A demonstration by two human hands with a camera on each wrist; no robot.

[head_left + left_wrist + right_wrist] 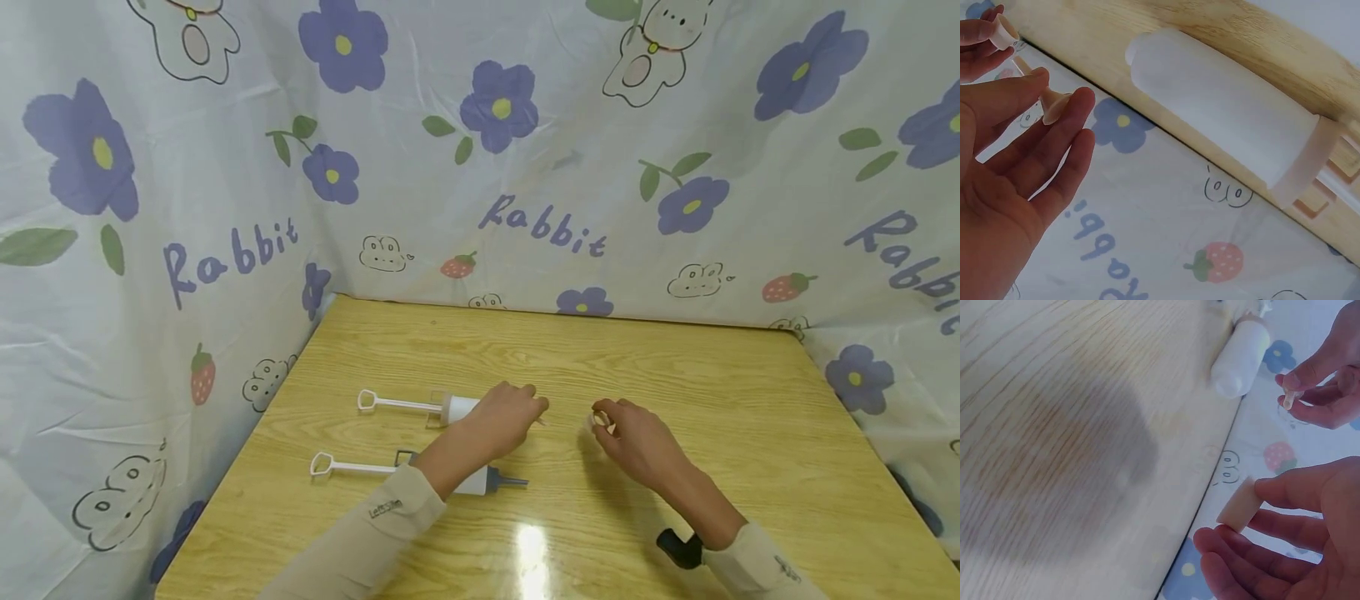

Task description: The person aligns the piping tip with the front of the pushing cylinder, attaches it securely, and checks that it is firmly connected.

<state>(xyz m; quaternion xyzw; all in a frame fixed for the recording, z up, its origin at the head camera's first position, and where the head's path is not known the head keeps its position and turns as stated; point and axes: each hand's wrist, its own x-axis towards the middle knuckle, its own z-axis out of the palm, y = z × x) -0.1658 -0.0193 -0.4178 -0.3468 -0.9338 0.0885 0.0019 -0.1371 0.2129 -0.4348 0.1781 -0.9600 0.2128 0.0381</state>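
Readying small parts to join – that, we judge, is step in hand. Our left hand (501, 421) pinches pale nozzle (1052, 107) between thumb and fingers; our right hand (643, 442) pinches pale ring (1241, 505), parts well apart. White tube (1210, 106) lies on table (637, 358) beside left hand, front end bare. Second tube (474, 481) lies nearer us, dark nozzle (495, 480) on. Next move probably calls for lining ring up with nozzle – light, steady pinch.

Barrel (1210, 106) & ring (1240, 505) look matt plastic, tbl (720, 375) glossy wood w/ grain, backdrop (408, 196) cloth.
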